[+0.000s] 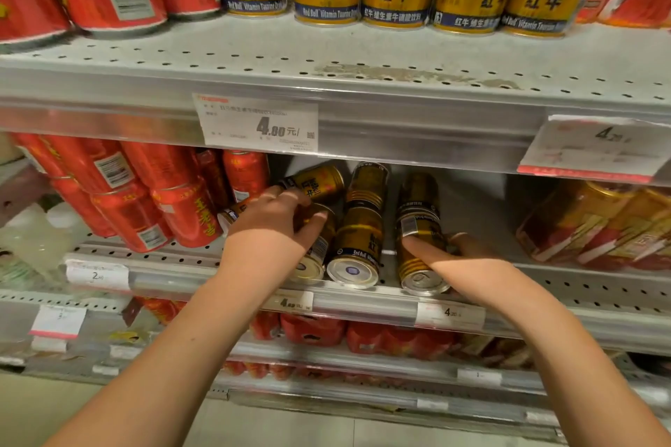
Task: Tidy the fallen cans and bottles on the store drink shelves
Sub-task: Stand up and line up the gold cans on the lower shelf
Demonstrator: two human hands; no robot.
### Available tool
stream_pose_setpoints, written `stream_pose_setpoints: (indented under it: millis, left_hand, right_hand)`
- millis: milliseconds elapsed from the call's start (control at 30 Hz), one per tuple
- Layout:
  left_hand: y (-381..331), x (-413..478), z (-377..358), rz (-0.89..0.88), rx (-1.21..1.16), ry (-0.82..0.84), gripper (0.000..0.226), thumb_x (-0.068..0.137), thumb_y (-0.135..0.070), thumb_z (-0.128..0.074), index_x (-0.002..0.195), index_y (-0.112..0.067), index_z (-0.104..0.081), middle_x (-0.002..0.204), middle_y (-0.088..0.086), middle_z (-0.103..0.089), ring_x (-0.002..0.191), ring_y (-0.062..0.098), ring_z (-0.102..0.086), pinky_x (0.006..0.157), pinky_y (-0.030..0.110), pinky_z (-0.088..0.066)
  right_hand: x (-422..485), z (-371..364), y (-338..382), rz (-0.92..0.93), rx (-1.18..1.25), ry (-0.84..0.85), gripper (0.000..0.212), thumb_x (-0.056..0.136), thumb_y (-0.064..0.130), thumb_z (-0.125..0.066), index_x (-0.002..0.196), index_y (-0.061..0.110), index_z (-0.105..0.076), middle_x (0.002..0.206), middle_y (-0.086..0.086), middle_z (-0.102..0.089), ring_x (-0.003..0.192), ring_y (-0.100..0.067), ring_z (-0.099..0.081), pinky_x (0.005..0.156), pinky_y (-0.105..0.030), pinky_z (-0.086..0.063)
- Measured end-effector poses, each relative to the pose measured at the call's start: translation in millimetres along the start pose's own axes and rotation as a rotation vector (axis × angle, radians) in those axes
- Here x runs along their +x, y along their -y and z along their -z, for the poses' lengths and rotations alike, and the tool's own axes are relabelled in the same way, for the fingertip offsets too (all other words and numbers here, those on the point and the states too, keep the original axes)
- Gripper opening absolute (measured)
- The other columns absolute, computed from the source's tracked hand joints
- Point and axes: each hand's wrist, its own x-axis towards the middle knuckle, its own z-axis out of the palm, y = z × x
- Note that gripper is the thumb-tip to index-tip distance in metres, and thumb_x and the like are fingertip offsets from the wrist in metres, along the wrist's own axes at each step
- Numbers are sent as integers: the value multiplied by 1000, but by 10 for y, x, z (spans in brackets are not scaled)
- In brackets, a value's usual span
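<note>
Below the large price tag (259, 123), several gold cans (357, 247) lie toppled on their sides on the shelf (581, 287), bases facing the aisle. Directly beneath the tag, the left hand (276, 218) curls its fingers over the left can (314, 258), seemingly to tip it upright. Below and right of the tag, the right hand (461, 250) wraps its thumb and fingers closely round the right can (417, 247), a side grip that suits swinging it onto its base. Red cans (174, 207) crowd in below-left of the tag, leaving little slack there. Bare shelf opens further right, before the wrapped packs (599, 225). The can bases sit near the shelf's front edge, so one rolling forward could fall.
</note>
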Motion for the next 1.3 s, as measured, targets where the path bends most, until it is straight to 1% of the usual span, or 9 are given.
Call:
stream_pose_setpoints:
  millis: [100,267,400,500,667,833,967,1200,1300]
  left_hand:
    - [-36,-11,-7,23,53,13,50,94,-65,-51,128,-30,-61,125,3,-63,112,25,-61,86,35,-52]
    - [-53,-67,-47,159,164,221,75,86,-84,-38,136,-28,-48,104,-3,-63,89,21,-61,71,33,-47]
    - [-48,-61,-79,226,-2,275,77,79,-85,-48,132,-29,-51,104,-6,-63,90,19,-60,77,34,-50]
    - [11,-121,-117,268,-200,207,80,70,-85,-54,133,-35,-55,116,-8,-67,99,17,-64,84,36,-54]
    - [7,-219,-180,296,-693,-11,54,63,-77,-70,110,-50,-61,102,-14,-74,95,8,-70,87,40,-56]
    - [-296,-146,-118,273,-982,-2,42,70,-64,-77,105,-46,-63,94,-29,-72,85,-10,-68,70,13,-50]
    - [-509,-77,-144,253,-1060,30,24,87,-43,-76,105,-35,-63,82,-39,-68,76,-19,-64,58,-1,-43]
    - [-652,-90,-147,209,-1089,74,32,86,-36,-78,114,-32,-64,99,-12,-76,87,-1,-72,80,22,-56]
    - [-668,-109,-153,152,-1094,113,47,85,-27,-81,127,-25,-61,108,-7,-76,95,3,-73,77,16,-56]
  right_hand:
    - [12,21,-10,14,16,-1,97,37,96,-53,115,39,-46,103,10,-58,98,-18,-60,93,-40,-49]
    - [20,49,-67,29,105,12,104,44,88,-63,130,31,-50,103,9,-61,92,-13,-64,78,-31,-52]
    - [-45,137,-143,85,106,23,97,37,92,-65,117,38,-50,103,14,-60,96,-13,-63,87,-34,-51]
    - [-97,179,-156,160,99,11,77,38,92,-61,96,43,-51,94,22,-57,88,-3,-61,69,-22,-47]
    - [-57,163,-208,272,194,6,48,67,62,-80,108,43,-62,105,17,-70,86,2,-69,70,-18,-52]
    - [-47,86,-278,368,208,-42,64,68,52,-85,125,44,-57,110,17,-69,91,4,-68,71,-13,-53]
    - [-89,43,-356,420,291,-56,63,69,45,-87,124,43,-58,108,17,-73,96,1,-70,82,-26,-59]
    - [-184,40,-459,463,315,-83,60,71,44,-84,123,39,-54,109,19,-72,100,-1,-69,92,-34,-57]
    - [-206,56,-463,475,300,-101,56,73,46,-83,120,45,-52,107,25,-71,99,2,-68,88,-29,-56]
